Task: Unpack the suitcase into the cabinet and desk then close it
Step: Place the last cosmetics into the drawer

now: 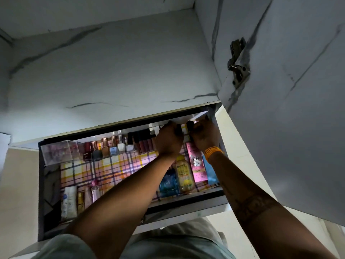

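Note:
An open drawer lined with a pink and yellow checked cloth holds cosmetics. Both my hands reach into its far right corner. My left hand has its fingers curled round a small dark tube. My right hand, with orange bangles at the wrist, pinches another dark tube right beside it. A row of lip glosses and nail polish bottles stands along the back. The suitcase is out of view.
A clear plastic box sits at the drawer's back left. Tubes and a white bottle line the front left. A yellow bottle, a pink BB tube and a blue pack lie at right. The open cabinet door hangs at right.

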